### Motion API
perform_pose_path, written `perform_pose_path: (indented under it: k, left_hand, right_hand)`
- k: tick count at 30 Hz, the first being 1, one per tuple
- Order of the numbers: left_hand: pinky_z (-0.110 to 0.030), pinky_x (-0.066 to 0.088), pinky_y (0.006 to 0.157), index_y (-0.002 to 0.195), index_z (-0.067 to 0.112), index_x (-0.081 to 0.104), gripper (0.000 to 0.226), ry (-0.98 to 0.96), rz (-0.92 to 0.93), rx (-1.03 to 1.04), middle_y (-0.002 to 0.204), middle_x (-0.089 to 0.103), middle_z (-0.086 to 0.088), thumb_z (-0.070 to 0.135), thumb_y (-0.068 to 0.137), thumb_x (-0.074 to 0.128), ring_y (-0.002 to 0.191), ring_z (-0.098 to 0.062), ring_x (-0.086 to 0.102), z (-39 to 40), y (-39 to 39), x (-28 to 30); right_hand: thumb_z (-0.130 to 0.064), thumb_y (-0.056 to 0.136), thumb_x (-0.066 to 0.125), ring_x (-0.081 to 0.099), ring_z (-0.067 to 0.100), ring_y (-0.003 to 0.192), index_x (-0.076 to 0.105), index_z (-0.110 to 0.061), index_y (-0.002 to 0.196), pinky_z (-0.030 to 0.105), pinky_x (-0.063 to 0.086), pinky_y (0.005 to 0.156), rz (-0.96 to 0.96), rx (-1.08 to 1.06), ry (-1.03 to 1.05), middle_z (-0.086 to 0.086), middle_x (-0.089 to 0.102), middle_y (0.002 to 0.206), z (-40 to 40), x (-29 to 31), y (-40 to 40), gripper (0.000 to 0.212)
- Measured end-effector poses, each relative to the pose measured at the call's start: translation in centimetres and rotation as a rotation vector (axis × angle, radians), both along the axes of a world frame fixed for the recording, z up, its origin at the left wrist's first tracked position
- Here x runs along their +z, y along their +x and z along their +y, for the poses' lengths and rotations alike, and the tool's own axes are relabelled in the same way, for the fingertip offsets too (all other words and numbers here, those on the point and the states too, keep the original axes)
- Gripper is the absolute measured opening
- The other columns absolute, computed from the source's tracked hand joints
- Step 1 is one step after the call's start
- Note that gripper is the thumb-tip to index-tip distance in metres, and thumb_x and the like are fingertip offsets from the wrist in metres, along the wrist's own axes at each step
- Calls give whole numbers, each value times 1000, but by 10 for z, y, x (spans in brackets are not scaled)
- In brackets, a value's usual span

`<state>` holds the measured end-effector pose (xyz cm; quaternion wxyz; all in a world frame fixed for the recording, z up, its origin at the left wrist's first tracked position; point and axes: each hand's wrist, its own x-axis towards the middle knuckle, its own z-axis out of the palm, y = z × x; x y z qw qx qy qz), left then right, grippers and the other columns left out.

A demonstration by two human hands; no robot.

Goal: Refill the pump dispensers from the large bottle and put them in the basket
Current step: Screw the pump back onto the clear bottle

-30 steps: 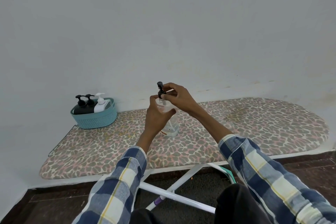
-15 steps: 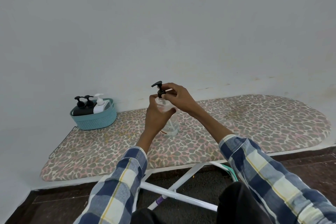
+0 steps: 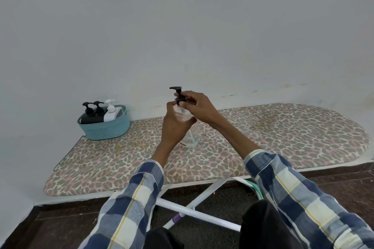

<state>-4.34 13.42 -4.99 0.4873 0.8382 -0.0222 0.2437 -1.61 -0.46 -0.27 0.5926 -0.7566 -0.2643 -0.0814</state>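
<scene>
A clear pump dispenser [image 3: 191, 137] stands upright on the leopard-print ironing board [image 3: 283, 133], near its middle. My left hand [image 3: 175, 125] wraps around the bottle's upper body. My right hand [image 3: 197, 105] pinches the collar of its black pump head [image 3: 178, 95], whose nozzle points left. At the board's far left, a teal woven basket [image 3: 105, 127] holds two black pump dispensers [image 3: 91, 116] and a white pump dispenser [image 3: 111, 113]. No large bottle is in view.
The board stands against a pale wall, its white metal legs [image 3: 194, 210] crossing below over a dark floor. A wire rest [image 3: 68, 153] sticks out at the board's left end. My dark-trousered knees fill the bottom edge.
The black pump head has turned under my right fingers: its nozzle swung round to point left. The bottle and my left hand stayed in place.
</scene>
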Motion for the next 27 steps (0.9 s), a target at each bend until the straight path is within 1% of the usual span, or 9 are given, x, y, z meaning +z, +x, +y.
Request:
perform_pose_path:
  k: [2, 5, 7, 14, 16, 20, 22, 24, 27]
  left_hand:
    - [-21, 49, 75, 138, 27, 42, 79, 0, -4, 5, 121, 67, 7, 41, 80, 92, 104, -16, 67, -2, 0, 0]
    - [-22, 49, 74, 140, 27, 41, 81, -3, 0, 10, 125, 69, 3, 42, 79, 93, 105, -17, 67, -4, -1, 0]
    - [-25, 51, 72, 140, 27, 41, 82, -2, 3, 20, 127, 71, 1, 43, 78, 93, 106, -19, 69, -4, -1, 1]
    - [-33, 54, 68, 141, 28, 40, 80, 19, 21, 48, 120, 73, 2, 40, 79, 91, 99, -21, 72, -3, -4, 0]
    - [-32, 53, 66, 139, 29, 41, 79, 17, 12, 61, 118, 73, 3, 41, 79, 91, 97, -20, 71, -5, -4, 0]
    - [-23, 46, 65, 138, 27, 42, 78, 12, 7, 58, 112, 66, 9, 42, 79, 92, 92, -13, 65, -9, -5, 2]
    - [-22, 47, 68, 137, 28, 42, 76, 13, -2, 47, 114, 65, 9, 40, 80, 91, 96, -15, 66, -8, -3, 1]
    - [-22, 47, 71, 137, 27, 42, 75, 13, -11, 41, 117, 64, 9, 37, 81, 91, 99, -17, 65, -6, -2, -1]
    - [-23, 48, 72, 137, 27, 41, 76, 6, -11, 44, 117, 62, 9, 36, 80, 91, 99, -18, 64, -5, -1, -2]
  right_hand:
    - [-6, 98, 70, 73, 1, 112, 74, -14, 129, 21, 53, 103, 14, -12, -7, -8, 78, 122, -2, 0, 2, 33]
    - [-1, 95, 73, 71, -11, 100, 73, -7, 126, 5, 49, 89, -6, -80, -17, -4, 79, 119, 0, 1, 4, 32]
    - [0, 94, 74, 68, -16, 95, 72, -6, 125, 1, 46, 87, -50, -121, -50, -3, 78, 118, 5, 0, 6, 32]
    - [-3, 90, 76, 71, 0, 99, 69, -17, 111, 22, 53, 101, -115, -177, -71, -12, 76, 106, 15, -3, 1, 26]
    - [-2, 90, 76, 70, -5, 97, 67, -21, 109, 22, 53, 101, -113, -160, -65, -12, 75, 105, 14, -2, 0, 28]
    - [-6, 93, 77, 68, -14, 95, 69, -14, 118, 9, 49, 91, -90, -74, -67, -4, 78, 113, 1, 3, 0, 28]
    - [-13, 100, 71, 71, -4, 103, 65, -22, 131, 15, 49, 94, -82, -4, -77, -4, 77, 114, -7, 8, -3, 33]
    - [-22, 109, 57, 71, 7, 113, 56, -34, 146, 27, 50, 103, -86, 63, -110, -5, 75, 116, -12, 13, -3, 39]
    - [-27, 115, 42, 69, 14, 121, 53, -40, 149, 44, 48, 115, -88, 125, -141, -2, 74, 120, -12, 17, -1, 39]
